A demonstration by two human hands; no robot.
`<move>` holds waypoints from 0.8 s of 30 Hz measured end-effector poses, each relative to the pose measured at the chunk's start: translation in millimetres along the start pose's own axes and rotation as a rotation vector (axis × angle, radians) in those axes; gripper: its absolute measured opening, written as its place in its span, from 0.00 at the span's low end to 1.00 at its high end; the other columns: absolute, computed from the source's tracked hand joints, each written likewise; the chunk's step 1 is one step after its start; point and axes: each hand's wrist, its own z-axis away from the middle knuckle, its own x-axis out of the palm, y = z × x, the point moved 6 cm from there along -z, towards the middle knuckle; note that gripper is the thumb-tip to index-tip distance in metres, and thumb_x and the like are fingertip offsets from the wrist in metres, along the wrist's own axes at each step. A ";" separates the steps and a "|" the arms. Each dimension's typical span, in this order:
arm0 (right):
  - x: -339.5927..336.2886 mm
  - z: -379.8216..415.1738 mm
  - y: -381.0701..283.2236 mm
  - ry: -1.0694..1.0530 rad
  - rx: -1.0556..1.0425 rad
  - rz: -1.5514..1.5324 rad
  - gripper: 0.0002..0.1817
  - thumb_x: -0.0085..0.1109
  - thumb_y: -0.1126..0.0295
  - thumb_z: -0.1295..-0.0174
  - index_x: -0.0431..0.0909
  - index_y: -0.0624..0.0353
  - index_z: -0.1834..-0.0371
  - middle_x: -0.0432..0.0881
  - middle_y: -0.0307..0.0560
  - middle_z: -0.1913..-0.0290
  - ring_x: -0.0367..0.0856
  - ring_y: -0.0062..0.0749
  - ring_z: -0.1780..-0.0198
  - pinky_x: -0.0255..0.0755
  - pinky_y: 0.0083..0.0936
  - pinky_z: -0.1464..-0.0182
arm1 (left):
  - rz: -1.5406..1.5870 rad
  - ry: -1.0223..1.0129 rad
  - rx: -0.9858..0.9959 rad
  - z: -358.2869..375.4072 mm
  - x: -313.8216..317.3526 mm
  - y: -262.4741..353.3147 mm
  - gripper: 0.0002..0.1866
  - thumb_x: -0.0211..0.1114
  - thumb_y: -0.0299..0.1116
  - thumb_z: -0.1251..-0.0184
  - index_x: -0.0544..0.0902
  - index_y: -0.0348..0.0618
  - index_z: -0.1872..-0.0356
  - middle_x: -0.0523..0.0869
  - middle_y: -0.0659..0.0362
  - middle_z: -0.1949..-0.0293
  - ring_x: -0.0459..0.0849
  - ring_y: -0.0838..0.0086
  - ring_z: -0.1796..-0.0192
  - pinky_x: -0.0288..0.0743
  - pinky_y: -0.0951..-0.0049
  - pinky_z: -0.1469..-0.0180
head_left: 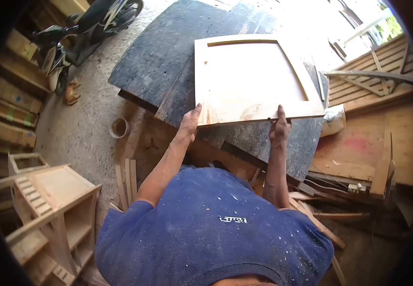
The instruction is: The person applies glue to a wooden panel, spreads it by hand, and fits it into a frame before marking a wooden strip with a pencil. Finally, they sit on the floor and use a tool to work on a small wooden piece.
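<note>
A pale wooden panel door (249,71) with a raised frame and a recessed middle is held over the dark, scuffed worktable (144,57). My left hand (190,123) grips its near left corner, thumb on top. Along the near edge, toward the right, my right hand (280,127) holds the frame with the thumb on its face and the other fingers underneath, hidden. Both arms reach forward from a blue, dust-flecked shirt (216,229).
An unfinished wooden cabinet (68,209) stands at lower left. A motorcycle (78,43), a small orange-brown animal (72,92) and a round container (119,127) are on the floor at left. At right are a slatted wooden panel (382,66) and loose wood strips (318,224).
</note>
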 end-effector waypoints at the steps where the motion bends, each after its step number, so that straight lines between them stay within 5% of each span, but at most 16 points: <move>1: -1.8 7.5 7.0 -0.008 -0.010 -0.041 0.27 0.69 0.67 0.32 0.70 0.60 0.33 0.82 0.47 0.43 0.82 0.34 0.45 0.82 0.33 0.48 | -0.052 0.038 -0.047 -17.2 -13.5 -11.5 0.36 0.61 0.60 0.26 0.77 0.33 0.37 0.86 0.53 0.44 0.85 0.69 0.46 0.77 0.67 0.42; 9: -10.8 18.3 32.3 0.114 0.006 -0.066 0.25 0.70 0.65 0.33 0.74 0.57 0.35 0.81 0.42 0.41 0.82 0.34 0.44 0.80 0.37 0.46 | -0.147 -0.038 -0.007 -16.1 -31.6 6.7 0.35 0.60 0.60 0.25 0.78 0.33 0.39 0.87 0.54 0.48 0.84 0.71 0.49 0.77 0.68 0.43; 16: 70.1 49.0 -55.4 -0.133 -0.350 0.147 0.24 0.66 0.68 0.30 0.74 0.71 0.36 0.81 0.52 0.41 0.79 0.36 0.41 0.71 0.33 0.35 | -0.508 0.239 0.387 -15.5 -57.6 -20.2 0.31 0.61 0.59 0.24 0.79 0.35 0.46 0.87 0.56 0.57 0.84 0.76 0.58 0.79 0.71 0.54; 18: 96.9 56.0 -79.7 -0.145 -0.416 0.173 0.22 0.66 0.68 0.29 0.76 0.72 0.38 0.82 0.52 0.43 0.78 0.33 0.42 0.70 0.30 0.36 | -0.151 0.140 0.054 10.0 -56.3 -32.1 0.27 0.61 0.55 0.23 0.80 0.37 0.46 0.87 0.56 0.58 0.86 0.77 0.62 0.80 0.72 0.60; 21: 129.3 49.5 -108.0 -0.225 -0.646 0.201 0.21 0.68 0.65 0.31 0.80 0.72 0.44 0.85 0.49 0.50 0.80 0.30 0.49 0.73 0.27 0.44 | -0.242 0.111 0.114 24.6 -94.6 -72.3 0.23 0.60 0.51 0.22 0.80 0.39 0.45 0.87 0.57 0.58 0.87 0.76 0.64 0.80 0.73 0.63; 24: 156.7 47.0 -135.2 -0.299 -0.592 0.170 0.20 0.71 0.62 0.33 0.84 0.71 0.51 0.87 0.46 0.58 0.81 0.26 0.58 0.74 0.26 0.54 | -0.104 0.219 0.043 78.3 -155.4 -121.6 0.21 0.62 0.48 0.25 0.82 0.40 0.47 0.88 0.57 0.58 0.87 0.75 0.64 0.81 0.74 0.63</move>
